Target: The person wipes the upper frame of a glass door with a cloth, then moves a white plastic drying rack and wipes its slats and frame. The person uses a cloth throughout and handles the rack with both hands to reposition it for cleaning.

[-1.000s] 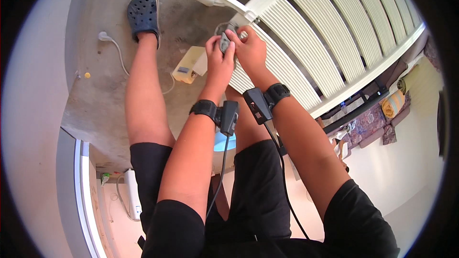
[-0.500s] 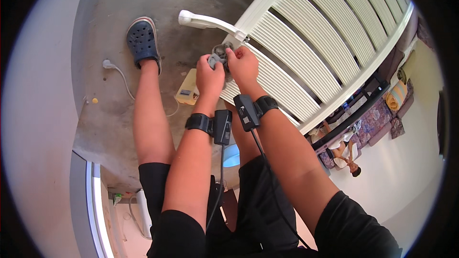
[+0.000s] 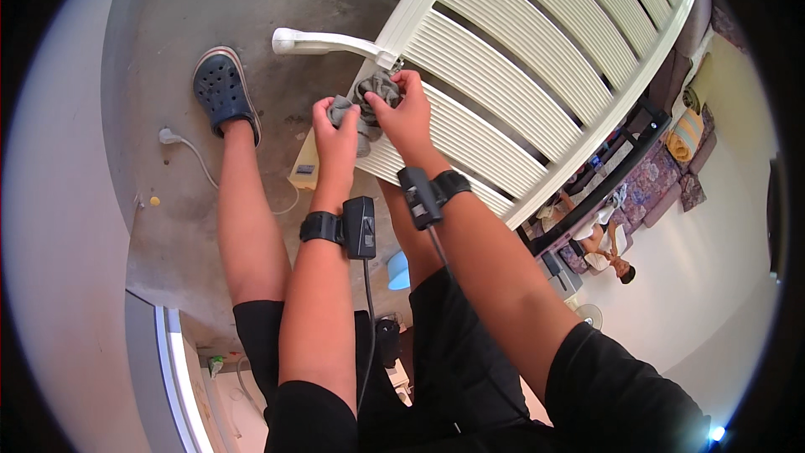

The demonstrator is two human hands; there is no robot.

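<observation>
Both hands work on a bunched grey cloth [image 3: 376, 88], just over the near end of a white slatted bench [image 3: 503, 54]. My left hand [image 3: 335, 138] pinches a crumpled part of the cloth between thumb and fingers. Close beside it, my right hand [image 3: 404, 116] grips the darker, gathered part. A loose end of the cloth hangs down between the hands. Whether it is one piece or two I cannot tell. The bench's white armrest [image 3: 331, 41] juts out to the left, just beyond my hands.
A pale yellow box [image 3: 305, 164] sits on the floor left of the bench. Nearby lie a white plug with its cord [image 3: 170, 136] and my foot in a dark blue clog [image 3: 222, 88]. A light-blue container [image 3: 398, 272] shows between my legs. Another person [image 3: 610, 258] is at the far right.
My hands have drawn slightly apart, so more of the grey cloth shows between them. The whole view has shifted, moving the bench and my hands to the left in the picture.
</observation>
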